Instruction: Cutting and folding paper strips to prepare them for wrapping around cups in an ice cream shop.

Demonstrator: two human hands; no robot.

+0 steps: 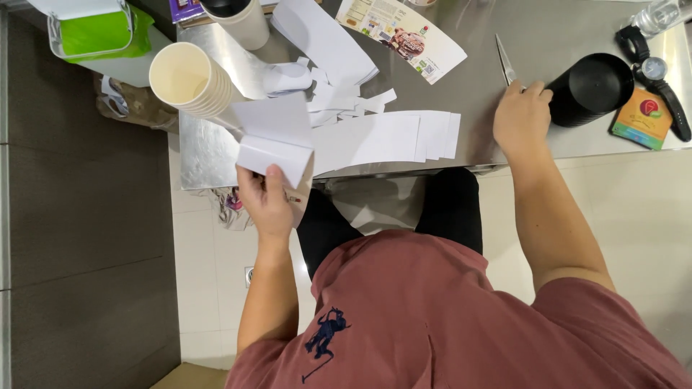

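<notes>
1. At the far left a white container with a green lining (97, 32) sits partly out of frame; what it holds cannot be made out.
2. A stack of paper cups (193, 79) lies on its side on the steel table (209, 155), mouth toward the camera; the inner cup looks empty.
3. The left hand (265, 198) is closed on a folded white sheet (277, 137), thumb on the front, held just off the table's near edge. A small object under the hand is hidden by the fingers and hard to tell.
4. A white cup with a dark lid (241, 20) stands behind, its top cut off by the frame.
5. Loose white paper strips (389, 137) and scraps lie overlapped in the middle of the table, so their count cannot be told.
6. A printed label (400, 36) lies flat farther back, its upper end cut off.
7. The right hand (522, 119) is closed round the handle of a knife (504, 61); only the blade shows, pointing away.
8. A black cup (590, 90) lies tipped just beside that hand, its inside too dark to see.
9. A small coloured card (641, 119) lies by a wristwatch (656, 75), and a clear bottle (659, 14) is cut off at the top right corner.
</notes>
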